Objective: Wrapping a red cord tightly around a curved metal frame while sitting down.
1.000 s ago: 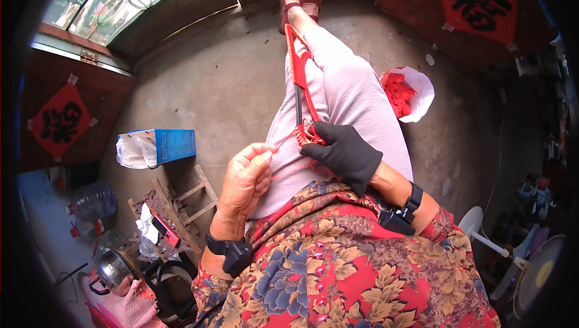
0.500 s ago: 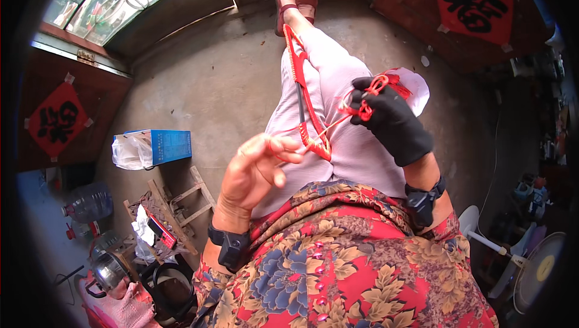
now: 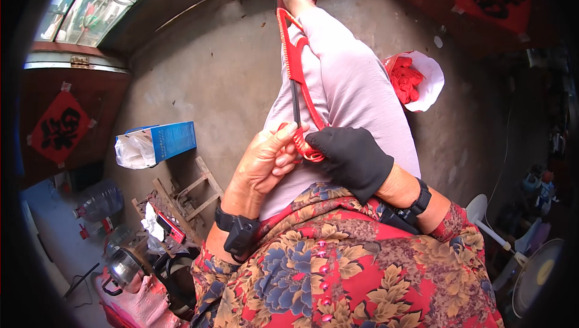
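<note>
A long, narrow frame wrapped in red cord lies along my legs, with pale stitches on its edge and a bare dark rod on one side. Its exact kind is unclear. Around its near end, my bare left hand is closed, thumb and fingertips pinching the left side. My right hand, in a black glove, grips the same end from the right, thumb against the red wrapping. A small coil of red cord shows between the hands; the rest of that cord is hidden by my fingers.
Right of my legs stands a white-rimmed container with red cord inside. A blue box with a white plastic bag is on the floor at left, near a wooden stool. A fan stands at lower right.
My right hand has come down and left, bringing the looped red cord to the frame's near end. My left hand, loosely open before, has closed there. The red container has come into fuller view.
</note>
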The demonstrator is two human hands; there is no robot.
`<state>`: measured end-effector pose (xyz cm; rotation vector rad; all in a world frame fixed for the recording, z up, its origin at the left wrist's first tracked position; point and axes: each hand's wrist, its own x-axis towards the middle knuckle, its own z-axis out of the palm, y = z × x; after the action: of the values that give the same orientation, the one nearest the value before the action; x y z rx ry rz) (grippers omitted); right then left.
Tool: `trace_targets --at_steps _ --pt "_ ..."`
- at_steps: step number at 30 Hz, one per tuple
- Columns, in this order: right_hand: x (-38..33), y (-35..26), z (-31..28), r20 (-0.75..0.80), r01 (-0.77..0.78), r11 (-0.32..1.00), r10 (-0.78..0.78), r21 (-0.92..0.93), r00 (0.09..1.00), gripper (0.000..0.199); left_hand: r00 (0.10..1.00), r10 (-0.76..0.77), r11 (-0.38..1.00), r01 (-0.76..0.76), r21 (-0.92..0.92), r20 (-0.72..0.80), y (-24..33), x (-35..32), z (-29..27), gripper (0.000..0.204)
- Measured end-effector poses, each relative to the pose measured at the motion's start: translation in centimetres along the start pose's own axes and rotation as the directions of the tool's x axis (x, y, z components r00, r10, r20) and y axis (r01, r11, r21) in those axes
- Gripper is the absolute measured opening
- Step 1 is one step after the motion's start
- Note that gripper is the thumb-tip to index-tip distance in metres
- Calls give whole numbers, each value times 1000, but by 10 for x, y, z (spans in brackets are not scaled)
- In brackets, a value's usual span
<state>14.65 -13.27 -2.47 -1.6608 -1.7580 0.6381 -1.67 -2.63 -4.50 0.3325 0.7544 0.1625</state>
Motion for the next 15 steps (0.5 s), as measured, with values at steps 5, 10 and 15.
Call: trace_targets --at_steps 5,10,15 --pt "-2 4 11 10 -35 999 35 -39 999 9 999 42 998 -43 -51 -7 -9 -6 -2 23" --pt "-2 6 10 24 -41 999 41 18 999 13 998 62 998 -62 -31 -8 -12 -10 -1 25" --pt "6 8 -20 65 -389 836 396 387 916 44 990 129 991 -127 33 -55 -5 -21 -4 32"
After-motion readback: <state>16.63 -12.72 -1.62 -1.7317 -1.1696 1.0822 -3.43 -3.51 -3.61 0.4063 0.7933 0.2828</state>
